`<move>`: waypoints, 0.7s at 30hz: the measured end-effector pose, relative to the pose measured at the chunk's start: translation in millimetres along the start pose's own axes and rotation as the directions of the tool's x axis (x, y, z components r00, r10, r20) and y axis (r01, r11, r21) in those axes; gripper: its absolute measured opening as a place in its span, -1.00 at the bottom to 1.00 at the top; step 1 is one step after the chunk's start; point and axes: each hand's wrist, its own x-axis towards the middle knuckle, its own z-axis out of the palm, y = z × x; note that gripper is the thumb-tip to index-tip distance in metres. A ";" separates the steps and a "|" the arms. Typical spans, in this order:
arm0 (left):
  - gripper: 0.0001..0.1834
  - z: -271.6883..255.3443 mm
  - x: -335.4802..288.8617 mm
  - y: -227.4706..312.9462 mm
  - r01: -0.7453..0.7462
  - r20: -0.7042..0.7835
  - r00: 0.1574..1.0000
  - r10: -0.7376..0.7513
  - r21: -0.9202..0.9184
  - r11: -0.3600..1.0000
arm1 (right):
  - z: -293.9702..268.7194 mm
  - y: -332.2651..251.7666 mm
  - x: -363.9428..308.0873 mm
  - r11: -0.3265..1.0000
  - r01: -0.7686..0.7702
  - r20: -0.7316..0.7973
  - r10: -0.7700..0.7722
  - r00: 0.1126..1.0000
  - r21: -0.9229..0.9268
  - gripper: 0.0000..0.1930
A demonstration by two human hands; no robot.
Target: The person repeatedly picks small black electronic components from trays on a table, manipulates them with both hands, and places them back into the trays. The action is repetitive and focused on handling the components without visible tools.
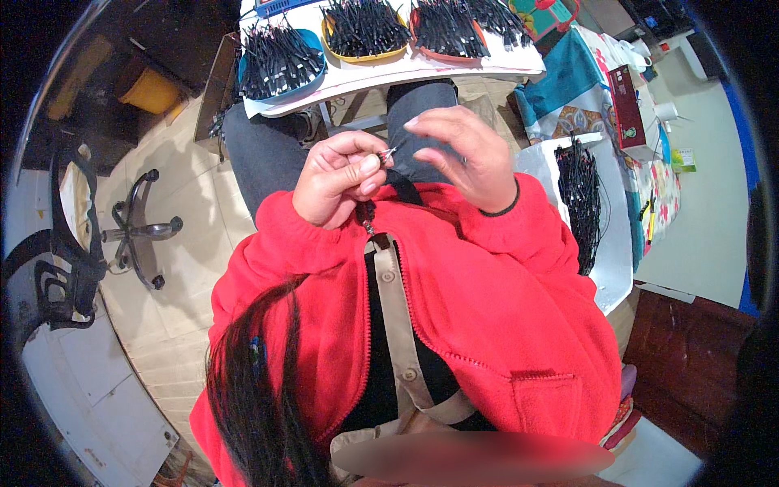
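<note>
My left hand [337, 180] is closed, its thumb and forefinger pinching a thin black cable. The cable's bare wire ends [390, 152], light with a hint of red, stick out past the fingertips toward the right. Just right of them is my right hand [475, 158], thumb and fingers apart with nothing between them. Both hands hover over my lap. Beyond them, on a white table [381, 73], piles of short black cables [365, 26] fill a blue tray [321, 65], a yellow tray [369, 58] and an orange-red tray [446, 57].
To the right, a white tray [618, 243] holds a long bundle of black cables [578, 203]. Behind it, a cloth-covered table [560, 77] carries a dark red box [633, 114]. A wheeled chair base [138, 227] stands on the tiled floor at left.
</note>
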 end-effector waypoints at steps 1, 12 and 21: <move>-0.84 0.4 0.2 0.1 0.002 0.004 1.000 -0.002 0.004 1.000 | 3.8 -1.5 2.5 0.997 0.003 -0.001 -0.003 1.000 0.079 -0.74; -0.88 1.6 1.4 5.3 -0.175 0.048 0.981 0.190 0.654 0.736 | 19.6 -2.2 -4.6 0.337 -0.614 0.462 0.433 0.774 0.714 -0.88; -0.88 -0.2 -2.0 6.6 -0.074 -0.066 0.990 0.122 0.490 0.869 | 13.2 -12.4 -3.9 0.731 -0.540 0.285 0.459 0.842 0.418 -0.87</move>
